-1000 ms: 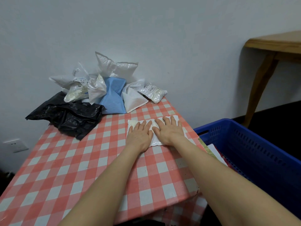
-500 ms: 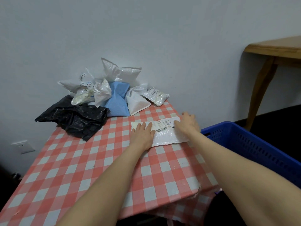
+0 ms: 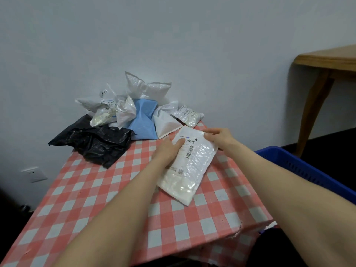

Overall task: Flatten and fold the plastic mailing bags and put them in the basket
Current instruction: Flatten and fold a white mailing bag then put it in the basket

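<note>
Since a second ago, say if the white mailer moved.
Yes. The white mailer has swung from crosswise to lengthwise on the checked tablecloth, one end pointing at its near edge.

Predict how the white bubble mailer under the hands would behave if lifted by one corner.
Probably floppy: the white bubble mailer is thin, crinkled plastic lying nearly flat. Likely light, since it looks empty. Its glossy skin may slide easily on the checked tablecloth.

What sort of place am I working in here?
Likely a plain room in a home or small office, not a warehouse: a checked tablecloth against a bare wall, a socket low on that wall, and a wooden table nearby.
</note>
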### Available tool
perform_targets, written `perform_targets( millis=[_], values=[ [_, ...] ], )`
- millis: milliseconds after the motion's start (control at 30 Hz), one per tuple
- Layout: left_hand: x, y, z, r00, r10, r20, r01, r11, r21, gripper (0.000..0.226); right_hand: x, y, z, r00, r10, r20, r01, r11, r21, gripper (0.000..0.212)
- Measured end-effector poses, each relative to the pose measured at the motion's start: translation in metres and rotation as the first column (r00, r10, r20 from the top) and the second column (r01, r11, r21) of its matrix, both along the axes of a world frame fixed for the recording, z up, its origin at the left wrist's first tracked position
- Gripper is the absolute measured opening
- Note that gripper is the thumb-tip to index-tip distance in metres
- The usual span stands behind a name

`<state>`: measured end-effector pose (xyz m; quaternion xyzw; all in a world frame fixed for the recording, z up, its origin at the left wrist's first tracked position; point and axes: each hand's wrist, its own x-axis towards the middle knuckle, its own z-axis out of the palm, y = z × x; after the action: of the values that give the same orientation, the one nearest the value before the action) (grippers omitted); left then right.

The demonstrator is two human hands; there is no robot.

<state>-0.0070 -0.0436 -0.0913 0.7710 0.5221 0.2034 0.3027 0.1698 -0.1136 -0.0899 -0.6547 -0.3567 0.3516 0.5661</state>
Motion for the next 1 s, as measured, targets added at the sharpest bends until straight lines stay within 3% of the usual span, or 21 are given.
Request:
perform_targets(
  millis=[100,200,267,333,400,500,600,667,767,1000],
  values=[
    [0.001,0.003,-0.007,0.936,0.159,0.314,-0.135,0.986,-0.096,0.046,-0.006,0.010,-0.004,0.984,-0.180,-0.009,0.180,0.984,0.011,0.046],
    [0.009,0.006,-0.016,0.883,0.322,0.341,-0.298,0.947,-0.120,0.044,-0.013,0.012,-0.014,0.998,-0.061,0.008,0.061,0.992,-0.110,0.076],
    [0.013,0.007,-0.019,0.894,0.342,0.289,-0.315,0.939,-0.137,0.041,-0.017,0.013,-0.025,0.985,0.017,0.174,0.012,0.987,-0.162,0.067],
    [0.016,0.009,-0.020,0.941,0.309,0.135,-0.302,0.950,-0.075,0.039,-0.016,0.017,-0.031,0.931,-0.015,0.365,0.085,0.981,-0.177,0.058],
    [0.015,0.013,-0.022,0.961,0.251,-0.116,-0.239,0.965,0.108,0.044,-0.012,0.024,-0.033,0.823,0.004,0.569,0.167,0.954,-0.249,0.058],
    [0.016,0.021,-0.026,0.967,0.122,-0.222,-0.058,0.960,0.274,0.050,-0.011,0.032,-0.032,0.658,0.138,0.740,0.146,0.941,-0.305,0.058],
    [0.022,0.030,-0.033,0.941,-0.095,-0.324,0.190,0.942,0.278,0.052,-0.017,0.043,-0.030,0.523,0.311,0.794,0.036,0.922,-0.385,0.057],
    [0.025,0.032,-0.038,0.904,-0.174,-0.392,0.274,0.937,0.218,0.051,-0.020,0.048,-0.033,0.485,0.422,0.766,-0.021,0.881,-0.472,0.057],
    [0.028,0.030,-0.045,0.868,-0.210,-0.450,0.303,0.942,0.146,0.051,-0.021,0.048,-0.044,0.499,0.496,0.711,-0.060,0.838,-0.543,0.056],
    [0.031,0.028,-0.054,0.852,-0.167,-0.496,0.289,0.940,0.180,0.052,-0.021,0.048,-0.054,0.488,0.490,0.723,-0.030,0.837,-0.547,0.055]
  ],
)
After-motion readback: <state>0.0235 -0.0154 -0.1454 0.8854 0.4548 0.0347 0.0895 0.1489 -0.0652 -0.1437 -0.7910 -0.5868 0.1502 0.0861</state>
